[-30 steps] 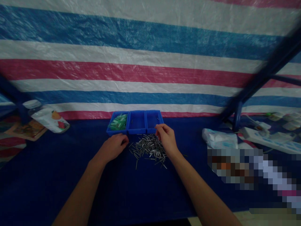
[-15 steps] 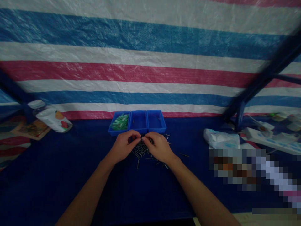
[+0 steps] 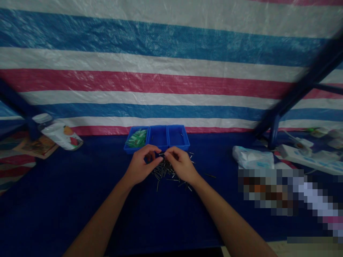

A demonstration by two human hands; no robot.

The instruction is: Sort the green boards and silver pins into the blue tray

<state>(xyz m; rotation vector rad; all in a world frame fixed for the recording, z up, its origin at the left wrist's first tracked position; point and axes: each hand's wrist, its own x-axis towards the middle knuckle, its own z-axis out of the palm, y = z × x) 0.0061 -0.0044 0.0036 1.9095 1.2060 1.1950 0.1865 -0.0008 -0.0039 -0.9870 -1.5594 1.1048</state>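
— Which step was in hand at that moment?

— I judged it was the joining step. My left hand (image 3: 140, 165) and my right hand (image 3: 180, 165) met above the heap of small metal pins (image 3: 167, 172) on the dark blue table cover (image 3: 150, 217). The fingertips (image 3: 167, 155) of both hands were pinched together on something thin between them. It looked like one pin, but it was too small for me to be sure. The other fingers were curled.

— Where was the heap?

— Directly under my hands, with the row of blue trays (image 3: 157, 138) at 12 o'clock from it, just beside. A few loose pins (image 3: 210, 175) lay at 3 o'clock, apart from the heap.

— What did the next move call for?

— I think a fine, steady pinch, and care not to scatter the heap with my wrists.

— How many of each thing?

— Three trays, side by side. The left one held green pieces (image 3: 136, 139), too many to count. The other two looked almost empty. The pins were some dozens, not countable. One bottle (image 3: 57, 132) lay on its side at 10 o'clock, and one white packet (image 3: 253, 157) at 3 o'clock.
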